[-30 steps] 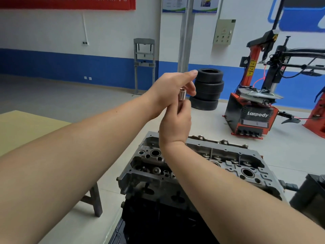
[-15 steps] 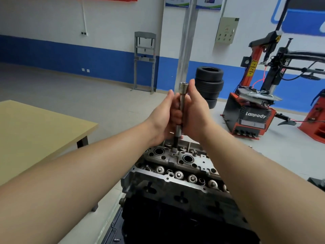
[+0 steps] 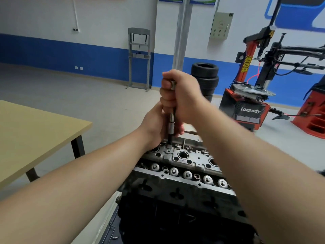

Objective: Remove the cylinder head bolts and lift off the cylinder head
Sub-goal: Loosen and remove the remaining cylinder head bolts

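The grey workshop floor (image 3: pixel 98 103) carries a wooden table (image 3: pixel 35 131), stacked tyres (image 3: pixel 204 78) and a red tyre changer (image 3: pixel 246 110).

the cylinder head (image 3: pixel 182 156) at lower centre is dull silver-grey with dark round bores, and a row of shiny silver caps runs across its near edge; the block under it is black. the tool shaft (image 3: pixel 172 124) at centre is polished steel, darker at its foot. the table (image 3: pixel 35 136) at left is pale tan on black legs. the tyre machine (image 3: pixel 246 110) at right is red and black with white lettering. the stacked tyres (image 3: pixel 205 80) are black. the far wall (image 3: pixel 52 18) is white over a deep blue band, the floor (image 3: pixel 88 95) light grey.
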`<control>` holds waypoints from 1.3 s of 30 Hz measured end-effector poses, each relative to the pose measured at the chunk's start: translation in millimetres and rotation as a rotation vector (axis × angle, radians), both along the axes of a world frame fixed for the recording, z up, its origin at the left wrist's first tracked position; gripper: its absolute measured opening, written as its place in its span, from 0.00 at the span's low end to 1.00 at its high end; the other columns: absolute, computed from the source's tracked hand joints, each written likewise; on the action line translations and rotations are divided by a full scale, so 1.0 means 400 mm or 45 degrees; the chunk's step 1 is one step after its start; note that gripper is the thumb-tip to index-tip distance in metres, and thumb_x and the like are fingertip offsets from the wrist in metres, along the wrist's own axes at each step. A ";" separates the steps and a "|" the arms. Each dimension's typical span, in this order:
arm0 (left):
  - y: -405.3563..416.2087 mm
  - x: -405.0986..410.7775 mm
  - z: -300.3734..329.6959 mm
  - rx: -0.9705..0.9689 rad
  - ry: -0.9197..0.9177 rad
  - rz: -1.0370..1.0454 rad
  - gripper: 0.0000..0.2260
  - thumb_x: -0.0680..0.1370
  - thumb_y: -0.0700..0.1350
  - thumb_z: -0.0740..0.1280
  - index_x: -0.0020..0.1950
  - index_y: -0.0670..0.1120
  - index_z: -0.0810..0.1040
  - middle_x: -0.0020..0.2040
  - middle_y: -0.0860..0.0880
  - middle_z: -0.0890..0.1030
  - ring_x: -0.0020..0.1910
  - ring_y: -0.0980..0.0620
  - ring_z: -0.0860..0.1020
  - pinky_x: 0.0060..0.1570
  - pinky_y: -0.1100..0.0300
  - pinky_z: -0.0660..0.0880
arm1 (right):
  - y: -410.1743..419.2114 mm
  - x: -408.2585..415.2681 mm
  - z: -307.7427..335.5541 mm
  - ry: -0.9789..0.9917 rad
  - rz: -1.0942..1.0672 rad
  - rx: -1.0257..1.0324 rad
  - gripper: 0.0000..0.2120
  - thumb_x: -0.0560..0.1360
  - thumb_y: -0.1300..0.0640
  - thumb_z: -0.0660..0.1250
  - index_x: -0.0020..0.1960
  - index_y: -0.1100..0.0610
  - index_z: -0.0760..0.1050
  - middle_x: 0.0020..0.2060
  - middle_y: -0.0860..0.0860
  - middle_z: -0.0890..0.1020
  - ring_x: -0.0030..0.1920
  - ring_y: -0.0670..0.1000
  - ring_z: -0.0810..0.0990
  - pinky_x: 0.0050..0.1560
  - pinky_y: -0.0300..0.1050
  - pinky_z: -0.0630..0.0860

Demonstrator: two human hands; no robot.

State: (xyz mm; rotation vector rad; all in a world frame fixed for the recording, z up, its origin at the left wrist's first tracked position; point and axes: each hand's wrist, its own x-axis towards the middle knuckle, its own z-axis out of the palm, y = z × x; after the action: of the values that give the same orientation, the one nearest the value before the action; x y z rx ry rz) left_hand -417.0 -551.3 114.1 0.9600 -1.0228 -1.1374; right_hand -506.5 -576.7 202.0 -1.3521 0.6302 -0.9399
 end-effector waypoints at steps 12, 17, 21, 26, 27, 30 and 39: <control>0.009 -0.013 -0.027 0.031 -0.050 0.025 0.15 0.88 0.43 0.53 0.44 0.48 0.73 0.28 0.56 0.78 0.34 0.54 0.74 0.28 0.68 0.73 | 0.083 0.081 -0.039 -0.055 -0.812 -0.269 0.19 0.80 0.46 0.64 0.33 0.52 0.68 0.26 0.41 0.72 0.30 0.46 0.70 0.37 0.46 0.67; 0.037 0.019 0.007 -0.087 -0.021 -0.009 0.17 0.85 0.45 0.54 0.53 0.37 0.80 0.43 0.38 0.83 0.44 0.39 0.81 0.50 0.44 0.78 | -0.017 -0.028 0.016 0.062 0.196 -0.011 0.21 0.79 0.48 0.64 0.31 0.52 0.63 0.24 0.49 0.60 0.27 0.51 0.55 0.33 0.48 0.51; 0.068 0.037 -0.012 -0.113 -0.344 -0.061 0.17 0.87 0.45 0.56 0.64 0.35 0.79 0.59 0.36 0.84 0.58 0.41 0.84 0.62 0.46 0.79 | -0.020 -0.064 0.000 -0.041 0.155 0.056 0.18 0.81 0.47 0.65 0.35 0.54 0.69 0.27 0.50 0.66 0.29 0.51 0.62 0.35 0.46 0.59; 0.079 0.030 -0.028 -0.334 -0.791 0.191 0.09 0.84 0.41 0.66 0.56 0.52 0.84 0.44 0.56 0.87 0.42 0.60 0.84 0.44 0.71 0.77 | 0.052 -0.008 -0.036 -0.011 -0.598 -0.564 0.12 0.78 0.48 0.72 0.42 0.55 0.77 0.34 0.53 0.82 0.37 0.55 0.82 0.42 0.52 0.81; 0.081 0.027 -0.023 -0.344 -0.800 0.227 0.11 0.83 0.40 0.67 0.51 0.55 0.84 0.42 0.56 0.87 0.40 0.61 0.84 0.42 0.73 0.76 | 0.062 -0.004 -0.032 -0.038 -0.641 -0.563 0.11 0.78 0.49 0.71 0.42 0.55 0.78 0.35 0.53 0.82 0.39 0.55 0.82 0.45 0.55 0.81; 0.083 0.020 -0.020 -0.373 -0.813 0.295 0.11 0.77 0.46 0.70 0.41 0.61 0.85 0.37 0.52 0.86 0.36 0.57 0.83 0.39 0.70 0.75 | 0.078 0.027 -0.002 -0.106 -0.698 -0.279 0.11 0.77 0.55 0.67 0.37 0.55 0.72 0.31 0.48 0.75 0.36 0.52 0.74 0.40 0.53 0.74; 0.071 0.022 -0.038 -0.212 -0.586 0.097 0.12 0.82 0.42 0.71 0.64 0.49 0.81 0.55 0.48 0.87 0.54 0.47 0.86 0.62 0.47 0.80 | -0.011 -0.054 0.061 0.099 0.214 -0.046 0.23 0.84 0.46 0.62 0.32 0.52 0.63 0.26 0.48 0.59 0.27 0.50 0.54 0.33 0.46 0.51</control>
State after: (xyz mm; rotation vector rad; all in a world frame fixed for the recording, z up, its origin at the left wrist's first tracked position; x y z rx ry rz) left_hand -408.2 -522.9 99.0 1.1420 -1.4126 -0.7668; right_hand -528.3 -581.2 226.5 -1.4557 0.5510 -0.7698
